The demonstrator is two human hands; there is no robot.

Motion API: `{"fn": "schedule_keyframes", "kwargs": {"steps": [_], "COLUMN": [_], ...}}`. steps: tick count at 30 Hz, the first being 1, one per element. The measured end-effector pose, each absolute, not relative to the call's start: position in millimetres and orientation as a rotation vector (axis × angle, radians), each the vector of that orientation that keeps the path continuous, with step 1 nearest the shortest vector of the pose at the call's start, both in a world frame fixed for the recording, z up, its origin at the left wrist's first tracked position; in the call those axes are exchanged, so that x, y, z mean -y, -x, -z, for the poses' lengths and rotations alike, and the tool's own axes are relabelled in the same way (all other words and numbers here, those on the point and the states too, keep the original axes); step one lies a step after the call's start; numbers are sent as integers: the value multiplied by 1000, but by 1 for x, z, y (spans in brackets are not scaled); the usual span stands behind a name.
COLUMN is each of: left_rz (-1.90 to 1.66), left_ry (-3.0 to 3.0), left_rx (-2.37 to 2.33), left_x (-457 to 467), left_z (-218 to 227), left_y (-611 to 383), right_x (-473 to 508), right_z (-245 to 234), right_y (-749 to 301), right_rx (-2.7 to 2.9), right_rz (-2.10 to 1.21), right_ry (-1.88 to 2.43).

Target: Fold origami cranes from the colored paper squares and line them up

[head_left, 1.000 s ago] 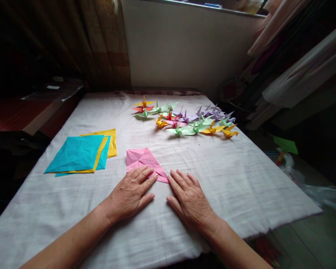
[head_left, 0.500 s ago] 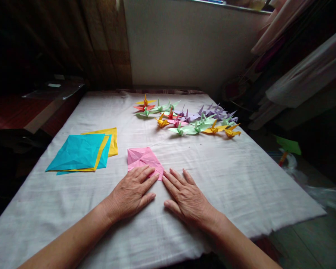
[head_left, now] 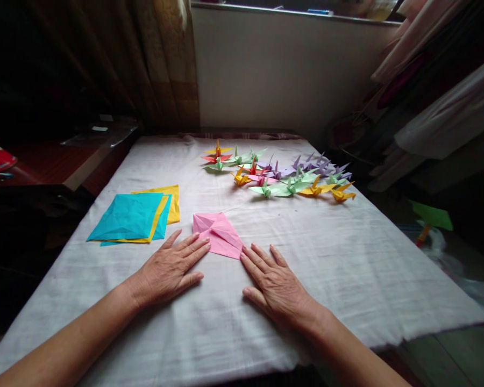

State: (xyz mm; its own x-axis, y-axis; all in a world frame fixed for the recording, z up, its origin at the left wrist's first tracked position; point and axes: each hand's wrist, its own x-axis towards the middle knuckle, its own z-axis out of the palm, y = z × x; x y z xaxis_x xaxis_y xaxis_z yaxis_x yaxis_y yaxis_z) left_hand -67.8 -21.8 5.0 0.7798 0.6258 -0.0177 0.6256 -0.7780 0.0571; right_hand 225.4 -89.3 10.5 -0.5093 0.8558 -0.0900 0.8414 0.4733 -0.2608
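A creased pink sheet of origami paper (head_left: 221,236), partly folded, lies flat on the white cloth in front of me. The fingertips of my left hand (head_left: 167,269) rest on its near left edge, fingers stretched out. My right hand (head_left: 276,282) lies flat with spread fingers, its fingertips at the paper's near right corner. Neither hand grasps anything. To the left of my left hand sits a loose stack of blue (head_left: 131,216) and yellow (head_left: 174,207) paper pieces, overlapping one another.
Several folded paper cranes (head_left: 292,185) in green, purple, yellow, pink and red stand on the far part of the cloth-covered table (head_left: 347,279). A dark red wooden surface (head_left: 48,164) is at the left. Clothes (head_left: 447,113) hang on the right.
My left hand has slid left along the pink paper's near edge, uncovering more of it. My right hand stays at the corner. The whole view has shifted slightly.
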Motion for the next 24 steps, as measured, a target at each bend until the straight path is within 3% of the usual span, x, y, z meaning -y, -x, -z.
{"fn": "schedule_keyframes", "kwargs": {"steps": [7,12,17,24], "left_rz": [-142,-315,-149,-62], "left_ry": [-3005,-3001,-2939,-2880], "left_rx": [-1108,-1166,-1008,-1221], "left_x": [19,26,27,9], "left_z": [-22,-26,-4,-4], "left_y": [94,45,-4,39], "right_x": [91,91,92,91], "right_z": [-11,-8,-4,-3], "right_y": [-225,-226,-227,-227], "right_rx": [2618,2599,2566,2539], "right_rz": [-401,-405,-394,-373], "right_ry": [1529,1519,1489,1486]}}
